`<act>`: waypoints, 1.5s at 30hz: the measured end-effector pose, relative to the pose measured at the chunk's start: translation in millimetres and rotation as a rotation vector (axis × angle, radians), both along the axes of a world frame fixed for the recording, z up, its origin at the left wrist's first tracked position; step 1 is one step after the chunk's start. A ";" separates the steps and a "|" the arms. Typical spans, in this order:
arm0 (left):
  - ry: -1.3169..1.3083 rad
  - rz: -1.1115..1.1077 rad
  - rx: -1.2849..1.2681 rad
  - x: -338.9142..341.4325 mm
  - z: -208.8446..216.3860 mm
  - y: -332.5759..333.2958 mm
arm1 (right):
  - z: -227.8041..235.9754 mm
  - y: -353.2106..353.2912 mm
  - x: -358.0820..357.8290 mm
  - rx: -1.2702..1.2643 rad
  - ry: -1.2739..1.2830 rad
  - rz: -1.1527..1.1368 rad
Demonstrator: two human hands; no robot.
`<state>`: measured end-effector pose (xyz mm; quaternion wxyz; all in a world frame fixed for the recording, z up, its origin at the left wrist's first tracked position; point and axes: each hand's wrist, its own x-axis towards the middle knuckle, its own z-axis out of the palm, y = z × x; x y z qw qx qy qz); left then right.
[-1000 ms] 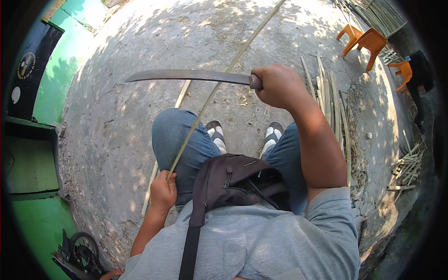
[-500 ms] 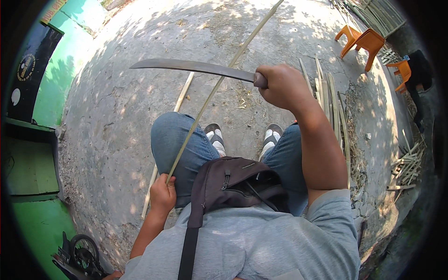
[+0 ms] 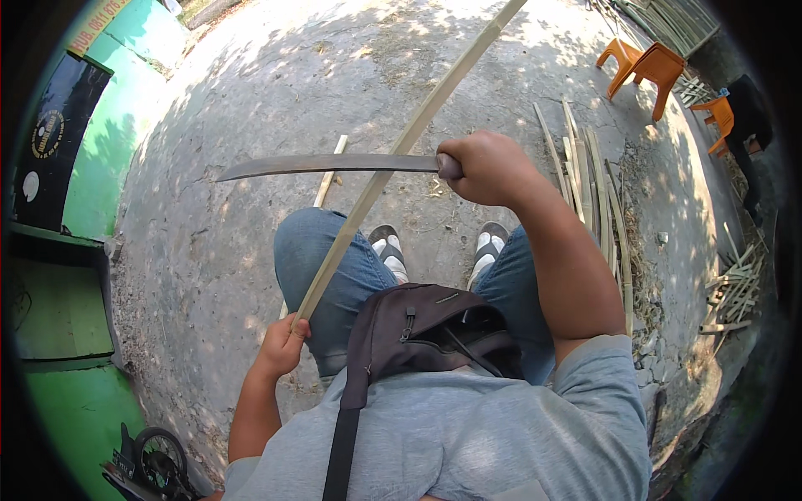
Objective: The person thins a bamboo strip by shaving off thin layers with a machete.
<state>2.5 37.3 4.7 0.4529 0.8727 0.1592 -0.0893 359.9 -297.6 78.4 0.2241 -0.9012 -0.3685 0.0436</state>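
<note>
My left hand [image 3: 281, 344] is closed around the near end of a long, pale bamboo strip [image 3: 336, 250], beside my left knee. The strip slants up and away to the right, past the top of the view. My right hand [image 3: 493, 167] grips the handle of a machete [image 3: 301, 164], its long, slightly curved blade pointing left. That blade crosses the strip about midway along its visible length; whether the edge touches it I cannot tell. A dark crossbody bag [image 3: 434, 334] rests in my lap, partly unzipped.
Several bamboo strips [image 3: 597, 192] lie on the concrete ground at right, and another strip [image 3: 332, 169] lies left of my feet. Farther right are orange plastic chairs [image 3: 656, 71] and a heap of short pieces [image 3: 735, 288]. A green wall [image 3: 92, 417] and motorbike wheel [image 3: 159, 459] stand left.
The machete has come down toward me and shifted slightly left. The bamboo strip has turned, now showing a broader face, and my left hand has moved slightly left.
</note>
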 end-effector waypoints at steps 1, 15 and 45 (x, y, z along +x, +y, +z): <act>0.036 0.011 -0.094 -0.1 -0.8 3.8 | -0.1 3.8 -1.4 -0.008 -0.001 0.030; 0.016 0.008 -0.171 1.0 -10.0 5.2 | 1.4 6.1 6.7 -0.121 0.023 -0.044; 0.088 0.120 -0.296 0.5 -12.1 5.1 | -31.4 38.5 -8.1 0.106 -0.241 0.065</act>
